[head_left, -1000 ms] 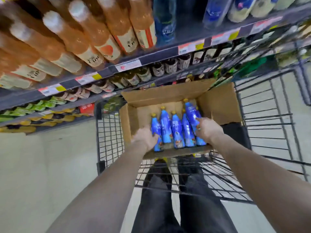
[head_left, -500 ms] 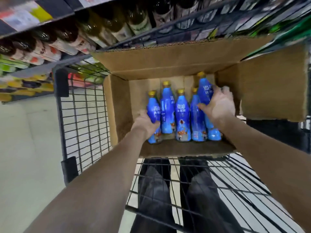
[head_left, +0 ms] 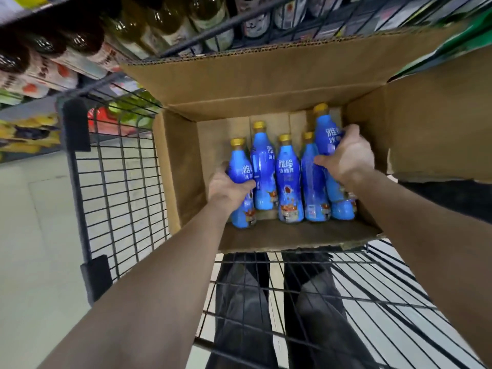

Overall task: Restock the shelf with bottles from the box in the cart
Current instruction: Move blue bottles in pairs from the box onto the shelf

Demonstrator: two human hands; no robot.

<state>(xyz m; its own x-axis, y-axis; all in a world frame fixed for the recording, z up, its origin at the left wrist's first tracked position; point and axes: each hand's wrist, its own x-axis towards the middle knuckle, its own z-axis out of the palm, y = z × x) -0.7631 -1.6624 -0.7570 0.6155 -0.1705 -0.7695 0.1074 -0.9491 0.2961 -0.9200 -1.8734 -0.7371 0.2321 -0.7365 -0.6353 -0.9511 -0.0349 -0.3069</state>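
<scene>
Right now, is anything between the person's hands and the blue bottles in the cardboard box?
Nothing visible. The left hand grips the leftmost bottle, and the right hand grips the rightmost bottle. The flaps of the box are folded open, so the way up and out looks free.

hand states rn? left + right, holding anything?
Left hand: closed, grips the leftmost blue bottle in the box.
Right hand: closed, grips the rightmost blue bottle.
</scene>
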